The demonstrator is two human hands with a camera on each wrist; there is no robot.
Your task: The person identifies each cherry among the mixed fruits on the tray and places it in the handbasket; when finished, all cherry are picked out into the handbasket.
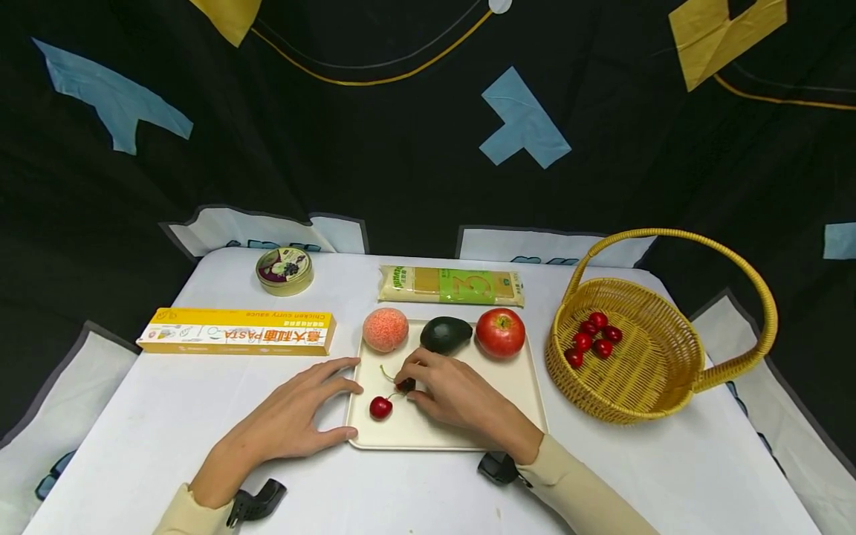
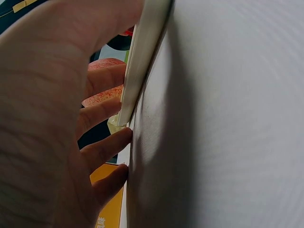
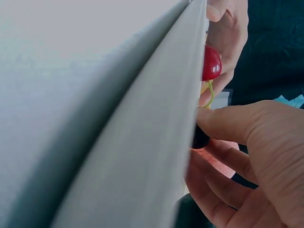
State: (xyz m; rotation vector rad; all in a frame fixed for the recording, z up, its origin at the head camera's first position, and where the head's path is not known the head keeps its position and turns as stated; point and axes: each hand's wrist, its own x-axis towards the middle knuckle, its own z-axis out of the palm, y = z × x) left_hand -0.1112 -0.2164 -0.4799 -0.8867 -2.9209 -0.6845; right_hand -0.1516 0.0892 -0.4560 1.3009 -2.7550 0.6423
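Observation:
A cream tray (image 1: 448, 440) lies on the white table. My right hand (image 1: 458, 390) is over its middle, thumb and fingers pinching a dark cherry (image 1: 405, 386), mostly hidden by the fingers. Just left of it on the tray sits a red cherry (image 1: 380, 408) with a stem; the right wrist view shows this red cherry (image 3: 212, 63) beyond the thumb. My left hand (image 1: 287, 420) rests at the tray's left edge, fingers spread and fairly straight, fingertips at the rim. Along the tray's back are a peach (image 1: 385, 330), an avocado (image 1: 441, 336) and a red apple (image 1: 500, 333).
On the right stands a wicker basket (image 1: 642, 371) with a tall handle, holding several red cherries (image 1: 583, 342). Behind the tray lies a pasta packet (image 1: 451, 285). A yellow pasta box (image 1: 237, 331) and a round tin (image 1: 284, 271) are at the left.

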